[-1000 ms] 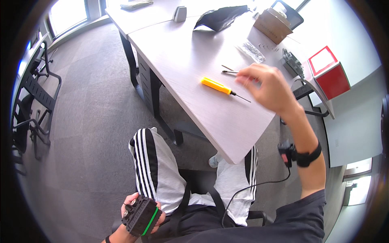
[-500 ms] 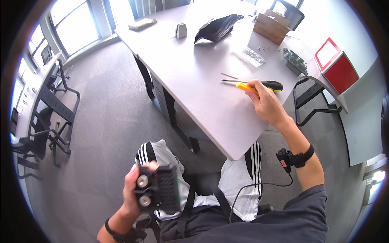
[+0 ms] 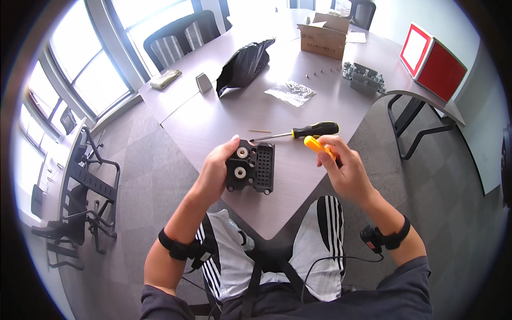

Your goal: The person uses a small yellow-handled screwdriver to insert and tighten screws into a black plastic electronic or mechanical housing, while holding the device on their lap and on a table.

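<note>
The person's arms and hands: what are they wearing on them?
Both hands are bare, no gloves. The left hand has a black band at the wrist. The right hand has a black wristband carrying a small black device, with a thin black cable trailing from it. Dark sleeves cover the upper arms.

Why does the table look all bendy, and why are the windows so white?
Head view: the fisheye lens bends the grey table's edge toward the rim; daylight washes out the windows; the middle is sharp, showing the left hand holding a black block-shaped plastic part.
</note>
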`<state>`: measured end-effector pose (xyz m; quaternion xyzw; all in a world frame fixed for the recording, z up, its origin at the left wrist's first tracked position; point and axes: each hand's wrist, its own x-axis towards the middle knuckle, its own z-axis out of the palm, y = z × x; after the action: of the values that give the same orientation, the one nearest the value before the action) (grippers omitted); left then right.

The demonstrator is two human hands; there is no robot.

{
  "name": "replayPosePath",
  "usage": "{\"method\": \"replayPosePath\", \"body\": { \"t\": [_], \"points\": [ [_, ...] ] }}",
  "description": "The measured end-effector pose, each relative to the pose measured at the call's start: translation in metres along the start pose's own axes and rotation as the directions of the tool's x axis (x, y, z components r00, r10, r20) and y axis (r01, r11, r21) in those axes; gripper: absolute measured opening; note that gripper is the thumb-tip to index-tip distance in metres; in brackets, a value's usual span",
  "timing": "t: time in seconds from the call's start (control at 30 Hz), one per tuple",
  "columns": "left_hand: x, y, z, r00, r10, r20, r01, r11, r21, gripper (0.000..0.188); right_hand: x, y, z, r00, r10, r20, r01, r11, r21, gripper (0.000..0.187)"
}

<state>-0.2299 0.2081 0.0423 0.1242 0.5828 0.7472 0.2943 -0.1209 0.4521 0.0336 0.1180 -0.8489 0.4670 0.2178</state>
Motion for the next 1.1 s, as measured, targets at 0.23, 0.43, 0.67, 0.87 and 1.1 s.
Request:
{"method": "replayPosePath", "body": {
  "t": [0.23, 0.43, 0.67, 0.87, 1.1],
  "points": [
    [0.014, 0.010, -0.009, 0.996, 0.085, 0.007, -0.083, 0.943, 0.322, 0.034, -0.034, 0.011, 0.003, 0.986, 0.073, 0.153, -0.090, 0.990, 0.107, 0.021],
    [0.009, 0.008, -0.010, 0.993, 0.114, -0.014, -0.101, 0.922, 0.373, 0.034, -0.051, 0.011, 0.013, 1.000, -0.023, 0.015, 0.020, 0.990, 0.139, 0.026],
    [0.012, 0.011, 0.002, 0.988, 0.145, -0.045, -0.103, 0.859, 0.501, 0.031, -0.071, 0.005, 0.021, 0.998, 0.052, 0.043, -0.064, 0.932, 0.358, 0.030],
    [-0.050, 0.026, 0.046, 0.594, 0.703, 0.392, -0.536, -0.018, 0.844, 0.026, -0.085, -0.016, 0.016, 0.984, -0.134, 0.114, 0.114, 0.980, 0.164, 0.033],
    [-0.116, -0.013, 0.081, 0.758, 0.176, 0.627, -0.637, -0.005, 0.771, 0.029, -0.098, -0.051, 0.022, 0.957, -0.203, 0.207, 0.190, 0.979, 0.081, 0.032]
  ]
}}
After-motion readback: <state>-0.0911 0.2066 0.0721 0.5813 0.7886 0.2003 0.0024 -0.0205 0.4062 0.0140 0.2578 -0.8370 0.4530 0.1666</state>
